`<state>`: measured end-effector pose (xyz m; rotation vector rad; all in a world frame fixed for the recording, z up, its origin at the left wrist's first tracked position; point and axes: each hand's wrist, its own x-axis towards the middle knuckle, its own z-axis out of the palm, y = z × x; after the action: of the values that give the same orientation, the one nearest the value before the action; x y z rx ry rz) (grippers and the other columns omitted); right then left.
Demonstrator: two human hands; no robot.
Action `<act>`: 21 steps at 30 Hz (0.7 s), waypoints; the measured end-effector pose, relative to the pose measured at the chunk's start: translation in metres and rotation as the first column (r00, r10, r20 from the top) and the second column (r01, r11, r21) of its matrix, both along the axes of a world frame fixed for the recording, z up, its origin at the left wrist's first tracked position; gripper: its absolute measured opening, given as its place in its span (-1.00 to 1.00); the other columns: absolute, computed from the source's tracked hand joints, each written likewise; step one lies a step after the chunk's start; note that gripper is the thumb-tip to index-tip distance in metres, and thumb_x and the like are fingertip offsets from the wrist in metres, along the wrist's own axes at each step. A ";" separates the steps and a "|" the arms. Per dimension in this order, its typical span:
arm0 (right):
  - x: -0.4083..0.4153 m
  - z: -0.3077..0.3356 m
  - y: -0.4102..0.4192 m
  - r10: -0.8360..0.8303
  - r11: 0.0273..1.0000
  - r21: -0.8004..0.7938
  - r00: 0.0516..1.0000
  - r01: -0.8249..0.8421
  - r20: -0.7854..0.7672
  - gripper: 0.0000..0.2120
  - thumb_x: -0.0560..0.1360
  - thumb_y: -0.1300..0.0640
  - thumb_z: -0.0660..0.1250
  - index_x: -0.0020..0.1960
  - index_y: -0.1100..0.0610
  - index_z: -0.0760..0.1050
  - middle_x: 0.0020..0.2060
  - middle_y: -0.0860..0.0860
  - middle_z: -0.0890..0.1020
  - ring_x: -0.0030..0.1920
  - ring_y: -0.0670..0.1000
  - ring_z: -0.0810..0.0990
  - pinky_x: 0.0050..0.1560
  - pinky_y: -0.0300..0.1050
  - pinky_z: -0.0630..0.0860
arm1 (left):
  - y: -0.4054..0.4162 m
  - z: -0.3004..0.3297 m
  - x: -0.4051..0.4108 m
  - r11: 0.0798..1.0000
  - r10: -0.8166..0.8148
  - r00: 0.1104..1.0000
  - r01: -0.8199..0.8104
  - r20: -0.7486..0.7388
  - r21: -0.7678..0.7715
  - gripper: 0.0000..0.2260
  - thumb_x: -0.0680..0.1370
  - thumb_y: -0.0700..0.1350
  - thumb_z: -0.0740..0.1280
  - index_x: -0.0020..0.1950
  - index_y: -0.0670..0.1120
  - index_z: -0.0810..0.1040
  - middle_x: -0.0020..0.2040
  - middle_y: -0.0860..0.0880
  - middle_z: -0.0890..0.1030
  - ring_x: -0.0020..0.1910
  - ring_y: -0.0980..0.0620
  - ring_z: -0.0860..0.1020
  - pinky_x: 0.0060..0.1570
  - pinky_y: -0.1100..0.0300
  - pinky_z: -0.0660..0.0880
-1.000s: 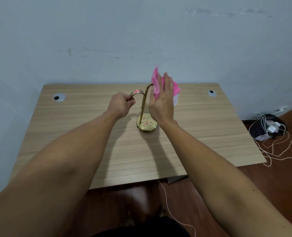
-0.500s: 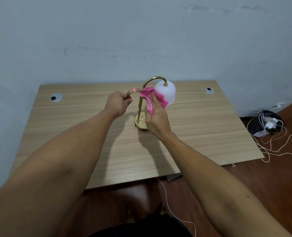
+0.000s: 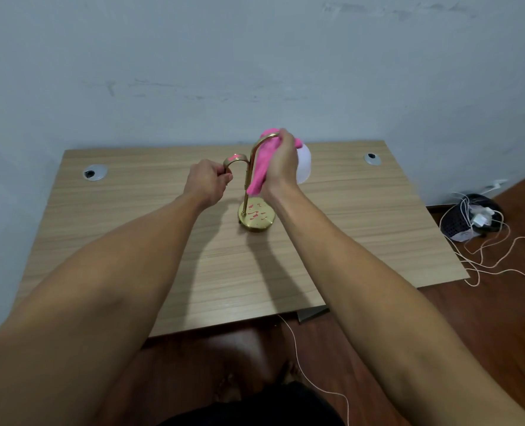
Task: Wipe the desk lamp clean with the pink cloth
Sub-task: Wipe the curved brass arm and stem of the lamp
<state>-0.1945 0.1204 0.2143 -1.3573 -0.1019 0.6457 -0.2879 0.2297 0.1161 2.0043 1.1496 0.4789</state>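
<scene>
The fingers of the right hand are curled tight around the pink cloth. They press it against the top of the desk lamp, up where the gold neck bends over. One end of the cloth pokes up above the hand, and a long bit hangs down beside the neck, between the neck and the wrist. The white shade peeks out from behind the right hand, on its right side.

The left hand is closed in a fist on the small gold hook that sticks out from the left side of the lamp. Its fingers wrap the end of the hook, and the thumb lies on the side near the neck. The two hands are near each other, with the neck standing between them.

The lamp stands up straight on its round gold base, which has small pink marks on top. It sits near the middle of the wooden worktop, a bit closer to the back edge. Both bare arms reach out over the worktop from the front.

Two round cable holes sit near the back corners, one on the left and one on the right. A pale wall rises behind the worktop. On the brown floor to the right lies a dark basket with white things in it, and thin light cords curl around it.
</scene>
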 end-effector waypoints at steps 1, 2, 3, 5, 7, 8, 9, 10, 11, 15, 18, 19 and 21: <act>-0.004 -0.004 -0.003 0.092 0.994 -0.078 0.986 -0.082 0.138 -0.77 0.56 0.01 0.20 -0.24 0.05 0.37 -0.34 0.01 0.38 -0.33 -0.03 0.38 -0.26 -0.10 0.32 | 0.000 0.000 0.000 1.000 -0.001 1.000 0.001 0.001 -0.001 -0.85 0.57 -0.13 0.38 -0.14 -0.12 0.71 -0.28 -0.15 0.64 -0.29 -0.05 0.51 -0.14 0.14 0.49; -0.010 -0.008 -0.009 0.210 0.970 -0.180 0.942 -0.166 0.261 -0.72 0.61 0.03 0.16 -0.26 0.05 0.30 -0.38 -0.01 0.33 -0.42 -0.07 0.33 -0.34 -0.10 0.30 | 0.000 0.001 0.000 1.000 -0.003 1.000 0.003 -0.002 -0.001 -0.85 0.57 -0.13 0.38 -0.15 -0.12 0.70 -0.28 -0.15 0.64 -0.29 -0.05 0.51 -0.15 0.14 0.48; -0.013 -0.016 -0.014 0.342 0.925 -0.293 0.862 -0.240 0.374 -0.71 0.65 0.05 0.12 -0.25 0.04 0.29 -0.40 -0.03 0.32 -0.51 -0.11 0.31 -0.40 -0.16 0.32 | 0.000 0.001 -0.001 1.000 -0.011 1.000 0.011 -0.007 0.003 -0.84 0.57 -0.13 0.39 -0.17 -0.12 0.69 -0.29 -0.14 0.63 -0.30 -0.05 0.51 -0.16 0.15 0.46; -0.012 -0.037 -0.023 0.548 0.823 -0.471 0.666 -0.319 0.506 -0.85 0.65 0.08 0.10 0.02 0.03 0.43 -0.34 -0.10 0.41 -0.44 -0.17 0.44 -0.36 -0.31 0.39 | -0.001 0.003 -0.001 0.999 -0.031 0.999 0.031 -0.018 0.025 -0.82 0.57 -0.14 0.39 -0.23 -0.09 0.64 -0.34 -0.12 0.57 -0.32 -0.05 0.48 -0.21 0.17 0.40; -0.005 -0.057 -0.023 0.662 0.734 -0.599 0.532 -0.320 0.527 -0.67 0.60 0.05 0.09 0.34 0.05 0.34 -0.24 -0.09 0.47 -0.28 -0.04 0.50 -0.17 -0.06 0.44 | -0.002 0.003 -0.001 0.998 -0.038 0.999 0.039 -0.027 0.039 -0.83 0.57 -0.15 0.38 -0.23 -0.10 0.64 -0.35 -0.14 0.56 -0.31 -0.06 0.47 -0.22 0.17 0.38; -0.003 -0.062 -0.023 0.695 0.693 -0.655 0.519 -0.300 0.497 -0.68 0.58 0.03 0.08 0.27 0.10 0.37 -0.25 -0.05 0.49 -0.26 0.03 0.49 -0.16 -0.01 0.40 | -0.002 0.003 -0.001 0.998 -0.037 0.999 0.039 -0.028 0.040 -0.84 0.57 -0.15 0.38 -0.19 -0.13 0.67 -0.33 -0.16 0.60 -0.30 -0.07 0.49 -0.21 0.15 0.41; -0.002 -0.063 -0.022 0.700 0.678 -0.672 0.541 -0.298 0.466 -0.74 0.56 0.00 0.06 0.08 0.12 0.41 -0.29 -0.01 0.51 -0.27 0.05 0.48 -0.15 -0.01 0.37 | -0.002 0.002 -0.001 0.999 -0.036 0.999 0.036 -0.024 0.039 -0.84 0.57 -0.14 0.38 -0.16 -0.14 0.69 -0.29 -0.19 0.64 -0.28 -0.07 0.51 -0.17 0.12 0.46; -0.004 -0.059 -0.024 0.684 0.686 -0.654 0.591 -0.320 0.428 -0.75 0.54 -0.03 0.05 -0.07 0.11 0.39 -0.33 0.05 0.52 -0.29 0.06 0.47 -0.18 -0.02 0.36 | -0.002 0.002 -0.002 0.999 -0.033 0.999 0.034 -0.021 0.036 -0.85 0.57 -0.14 0.38 -0.13 -0.14 0.71 -0.26 -0.20 0.67 -0.28 -0.08 0.53 -0.15 0.11 0.49; -0.003 -0.056 -0.022 0.652 0.707 -0.628 0.645 -0.326 0.399 -0.74 0.55 -0.03 0.05 -0.14 0.11 0.38 -0.33 0.12 0.53 -0.28 0.08 0.47 -0.22 -0.02 0.35 | -0.002 0.002 -0.002 0.999 -0.032 0.999 0.033 -0.018 0.032 -0.85 0.57 -0.13 0.38 -0.12 -0.13 0.71 -0.25 -0.20 0.68 -0.28 -0.08 0.54 -0.14 0.11 0.50; 0.000 -0.033 -0.007 0.433 0.872 -0.382 0.846 -0.305 0.311 -0.73 0.48 -0.04 0.11 -0.14 0.14 0.45 -0.29 0.10 0.48 -0.26 0.09 0.46 -0.22 0.03 0.44 | -0.001 0.003 -0.001 1.000 -0.027 1.000 0.027 -0.009 0.005 -0.85 0.57 -0.14 0.38 -0.17 -0.07 0.68 -0.33 -0.12 0.59 -0.34 -0.06 0.49 -0.22 0.19 0.41; 0.008 -0.007 -0.002 0.174 0.981 -0.106 0.979 -0.163 0.102 -0.88 0.42 0.07 0.17 -0.23 0.07 0.42 -0.27 0.06 0.46 -0.28 0.05 0.41 -0.26 -0.07 0.35 | 0.000 0.003 -0.001 1.000 -0.029 1.000 0.029 -0.010 -0.006 -0.86 0.57 -0.14 0.38 -0.16 -0.09 0.69 -0.33 -0.12 0.58 -0.34 -0.06 0.48 -0.22 0.19 0.40; 0.013 -0.001 -0.003 0.068 0.997 -0.027 0.997 -0.069 -0.029 -0.88 0.45 0.11 0.18 -0.24 0.09 0.41 -0.25 0.08 0.48 -0.26 0.07 0.44 -0.26 -0.10 0.36 | 0.000 0.003 -0.001 1.000 -0.029 1.000 0.029 -0.009 -0.010 -0.86 0.57 -0.14 0.39 -0.15 -0.10 0.70 -0.34 -0.12 0.58 -0.34 -0.06 0.48 -0.22 0.19 0.41; 0.023 0.001 -0.002 -0.077 0.996 0.022 0.976 0.083 -0.205 -0.88 0.48 0.10 0.20 -0.19 0.12 0.41 -0.18 0.09 0.50 -0.18 0.11 0.51 -0.17 -0.07 0.45 | 0.000 0.003 -0.001 0.999 -0.031 0.999 0.031 -0.009 -0.012 -0.85 0.57 -0.14 0.39 -0.16 -0.09 0.70 -0.34 -0.12 0.58 -0.34 -0.06 0.48 -0.21 0.19 0.40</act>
<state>-0.1720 0.1184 0.2154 -1.2521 0.1075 0.7092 -0.2885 0.2293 0.1190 2.0130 1.1229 0.4466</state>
